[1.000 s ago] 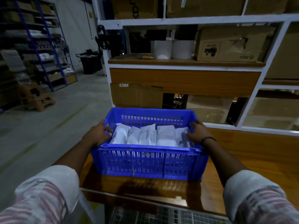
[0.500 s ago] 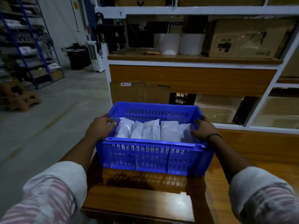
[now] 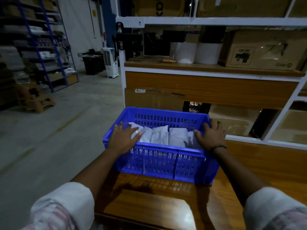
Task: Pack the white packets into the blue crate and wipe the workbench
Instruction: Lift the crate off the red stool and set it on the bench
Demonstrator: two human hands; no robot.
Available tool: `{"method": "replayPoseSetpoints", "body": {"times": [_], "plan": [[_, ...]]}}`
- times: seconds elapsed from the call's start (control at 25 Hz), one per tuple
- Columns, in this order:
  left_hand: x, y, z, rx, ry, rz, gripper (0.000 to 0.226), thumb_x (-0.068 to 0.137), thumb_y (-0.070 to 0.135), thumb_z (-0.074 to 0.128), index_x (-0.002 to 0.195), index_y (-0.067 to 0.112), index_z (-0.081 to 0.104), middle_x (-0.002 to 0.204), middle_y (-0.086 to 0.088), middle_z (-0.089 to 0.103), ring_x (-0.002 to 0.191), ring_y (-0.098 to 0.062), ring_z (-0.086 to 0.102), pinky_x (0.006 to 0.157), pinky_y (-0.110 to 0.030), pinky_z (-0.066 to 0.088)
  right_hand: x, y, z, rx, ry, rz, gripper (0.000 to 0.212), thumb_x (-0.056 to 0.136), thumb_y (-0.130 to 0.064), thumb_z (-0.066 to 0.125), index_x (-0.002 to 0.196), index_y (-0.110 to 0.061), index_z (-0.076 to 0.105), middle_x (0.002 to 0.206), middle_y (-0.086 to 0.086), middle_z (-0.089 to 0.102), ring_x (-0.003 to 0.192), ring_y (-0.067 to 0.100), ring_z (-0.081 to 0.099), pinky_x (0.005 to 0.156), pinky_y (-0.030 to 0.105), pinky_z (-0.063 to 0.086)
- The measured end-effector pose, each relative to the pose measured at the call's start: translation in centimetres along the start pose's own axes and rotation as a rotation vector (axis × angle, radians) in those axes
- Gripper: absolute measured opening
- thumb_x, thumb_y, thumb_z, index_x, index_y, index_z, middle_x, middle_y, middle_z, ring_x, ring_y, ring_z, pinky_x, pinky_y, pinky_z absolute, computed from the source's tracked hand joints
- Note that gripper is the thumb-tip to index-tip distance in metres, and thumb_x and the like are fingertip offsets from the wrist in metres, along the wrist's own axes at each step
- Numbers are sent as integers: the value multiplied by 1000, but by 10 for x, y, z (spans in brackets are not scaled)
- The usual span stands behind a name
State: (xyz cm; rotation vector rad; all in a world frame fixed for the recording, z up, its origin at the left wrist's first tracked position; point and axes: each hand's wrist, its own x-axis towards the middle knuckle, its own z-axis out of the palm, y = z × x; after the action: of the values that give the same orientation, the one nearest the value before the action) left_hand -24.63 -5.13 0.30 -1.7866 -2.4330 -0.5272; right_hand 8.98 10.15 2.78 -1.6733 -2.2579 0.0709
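Five soft white packets [image 3: 176,137] fill one slotted blue crate [image 3: 166,161]; left hand [image 3: 123,138] and right hand [image 3: 211,136] rest flat-fingered on its rim.

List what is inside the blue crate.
A row of white packets fills the blue crate. The left hand and right hand partly cover the end ones; the floor is hidden.

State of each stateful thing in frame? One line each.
blue crate: upright on the workbench, no lid, filled.
white packets: standing in a row inside the crate.
left hand: open, fingers spread at the left rim.
right hand: open, fingers spread at the right rim.
workbench: glossy bare wood before the crate.
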Motion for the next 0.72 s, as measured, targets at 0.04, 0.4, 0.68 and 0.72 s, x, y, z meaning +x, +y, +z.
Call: {"method": "replayPoseSetpoints", "body": {"times": [0.04,0.4,0.68,0.72], "plan": [[-6,2,4,60,-29,22,82,86,79,2,142,42,47,158,0,37,151,-31,15,123,-50,3,-11,-9,3,-25,-24,-12,68,92,-69,34,146,-28,39,165,7,15,150,40,4,118,65,6],[-29,-10,-4,118,-55,-39,104,67,85,-23,154,47,18,166,2,15,153,-31,2,122,-51,-1,-56,-56,20,-82,-198,-101,80,92,-78,8,155,-32,27,168,4,3,153,34,-7,121,61,-1],[-14,-28,-8,138,-58,-62,101,69,86,-20,155,45,14,167,0,5,153,-30,-7,121,-51,-6,-45,-79,25,-102,-202,-85,83,91,-80,8,154,-31,29,167,6,8,153,37,-1,121,62,4],[-11,-30,-8,140,-64,-66,97,72,85,-15,155,45,15,167,0,5,153,-31,-7,121,-51,-6,-44,-82,25,-101,-206,-80,83,91,-79,9,155,-30,29,167,6,9,153,37,-1,121,62,5]]}}
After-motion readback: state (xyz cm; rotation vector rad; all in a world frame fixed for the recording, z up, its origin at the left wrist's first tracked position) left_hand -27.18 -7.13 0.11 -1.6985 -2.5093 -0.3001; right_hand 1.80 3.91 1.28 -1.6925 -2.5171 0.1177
